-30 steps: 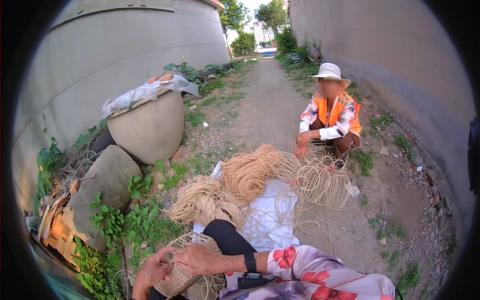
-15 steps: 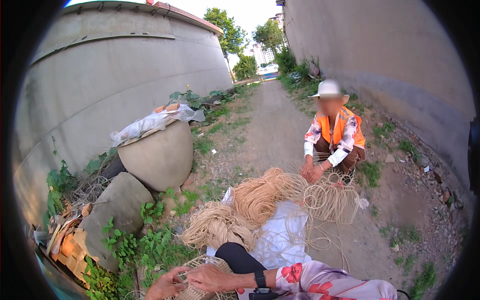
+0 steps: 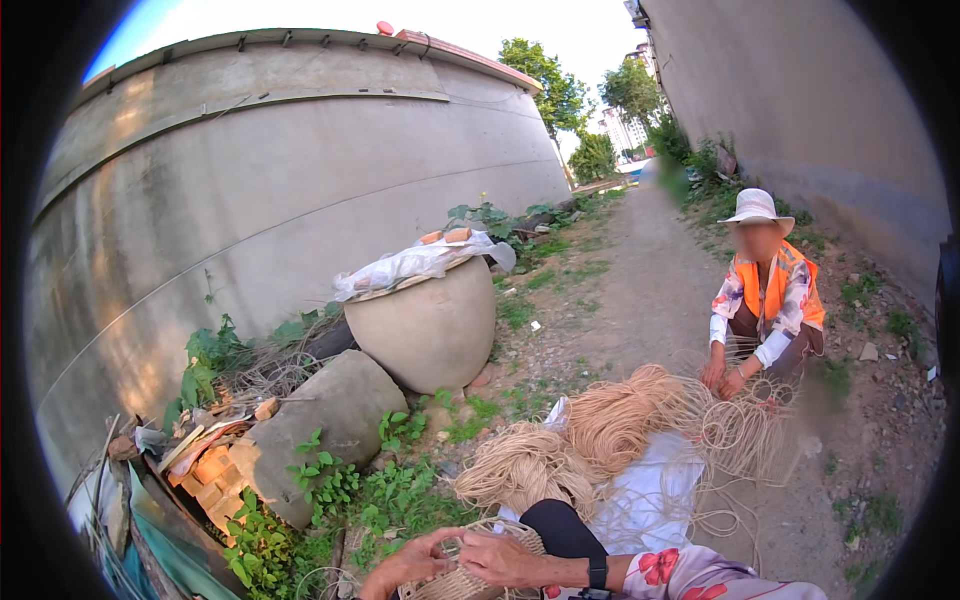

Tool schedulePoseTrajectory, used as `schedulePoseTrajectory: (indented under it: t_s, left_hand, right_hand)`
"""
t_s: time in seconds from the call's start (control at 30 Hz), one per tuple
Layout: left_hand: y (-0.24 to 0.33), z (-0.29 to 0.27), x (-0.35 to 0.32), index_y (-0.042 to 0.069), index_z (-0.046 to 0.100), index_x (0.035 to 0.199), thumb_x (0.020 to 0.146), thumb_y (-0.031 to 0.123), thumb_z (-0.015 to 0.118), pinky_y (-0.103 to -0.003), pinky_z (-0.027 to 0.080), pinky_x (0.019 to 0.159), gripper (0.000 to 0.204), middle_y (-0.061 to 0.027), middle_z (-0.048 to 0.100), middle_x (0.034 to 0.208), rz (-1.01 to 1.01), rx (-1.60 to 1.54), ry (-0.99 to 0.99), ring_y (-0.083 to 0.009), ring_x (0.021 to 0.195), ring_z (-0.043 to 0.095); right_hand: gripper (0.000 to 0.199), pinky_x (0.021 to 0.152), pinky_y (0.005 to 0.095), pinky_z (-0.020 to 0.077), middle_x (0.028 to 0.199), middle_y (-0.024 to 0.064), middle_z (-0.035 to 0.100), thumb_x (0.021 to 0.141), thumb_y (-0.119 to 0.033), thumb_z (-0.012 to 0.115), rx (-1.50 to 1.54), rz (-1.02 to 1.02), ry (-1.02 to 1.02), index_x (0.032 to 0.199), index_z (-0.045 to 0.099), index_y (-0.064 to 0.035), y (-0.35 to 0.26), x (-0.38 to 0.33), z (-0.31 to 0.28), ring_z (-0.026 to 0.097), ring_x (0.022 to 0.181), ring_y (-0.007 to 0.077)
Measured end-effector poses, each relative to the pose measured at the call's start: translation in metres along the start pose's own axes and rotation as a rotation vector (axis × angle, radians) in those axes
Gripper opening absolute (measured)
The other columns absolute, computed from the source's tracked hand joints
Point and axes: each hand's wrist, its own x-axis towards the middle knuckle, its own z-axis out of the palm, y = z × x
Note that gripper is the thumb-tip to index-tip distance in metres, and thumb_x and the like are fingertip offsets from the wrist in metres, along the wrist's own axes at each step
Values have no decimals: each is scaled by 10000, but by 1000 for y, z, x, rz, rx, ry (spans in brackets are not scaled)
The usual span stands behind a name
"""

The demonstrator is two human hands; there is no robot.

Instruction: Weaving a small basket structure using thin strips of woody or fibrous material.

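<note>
Fingers point(image 3: 436, 541) on both our hands are bent in over the woven basket point(image 3: 455, 584), tips nearly meeting, and tbh we can't tell if they're clamped on a strand or just resting on the weave b/c our knuckles block the view. Our left hand point(image 3: 412, 562) curls in from one side, our right hand point(image 3: 502, 558) lies across the upper part from the other, palm down. Basket's at the very bottom of the view, partly cut off, just left of our dark-clad knee point(image 3: 562, 527); can't tell if they touch.

Step rn, imo: working a strand thru the weave up near the rim, prob one tuck of many. Body looks mostly built up, tho some loose cord shows by it, so we'd guess it's not done. Next move prob calls for a firm pinch on the strand w/ one hand, the other steadying the wall, then a snug pull w/o bending the rim.

Supply's fine btw: pale cord bundle point(image 3: 522, 466) right past the knee, pinkish cord bundle point(image 3: 612, 428) beside it, both by the white sheet point(image 3: 655, 480). Co-worker point(image 3: 775, 290) in the orange vest squats farther off, hands down at some looped cords point(image 3: 745, 432).
</note>
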Motion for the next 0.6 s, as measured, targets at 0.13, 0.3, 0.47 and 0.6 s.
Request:
schedulePoseTrajectory:
  t_s: [0.13,0.3,0.47,0.6]
  left_hand:
    - [2,1,2,212,438,1431,896,125,641,-238,403,541,579,13,540,748,-14,-31,-10,-82,634,486]
    - [-18,-2,15,187,425,1436,910,96,580,-231,346,514,556,47,482,701,109,-203,-124,-71,592,437]
    - [0,6,16,125,367,1457,949,37,529,-214,278,470,541,56,429,671,100,-245,-157,-48,538,379]
    - [16,8,13,117,401,1439,945,2,511,-217,268,459,519,54,437,654,36,-327,-111,-51,519,372]
  right_hand:
    - [97,682,411,474,860,104,505,862,-121,596,7,-12,4,844,541,-43,4,-3,0,587,836,279]
    - [89,674,411,471,854,92,504,864,-127,593,1,14,-25,855,538,-57,3,-8,-6,586,822,278]
    - [85,660,414,471,852,87,496,857,-125,592,-48,32,-38,895,543,-67,-1,-14,-14,577,827,277]
    - [108,688,388,452,869,75,493,853,-148,603,-163,-118,42,924,556,-81,-13,-7,-17,573,873,248]
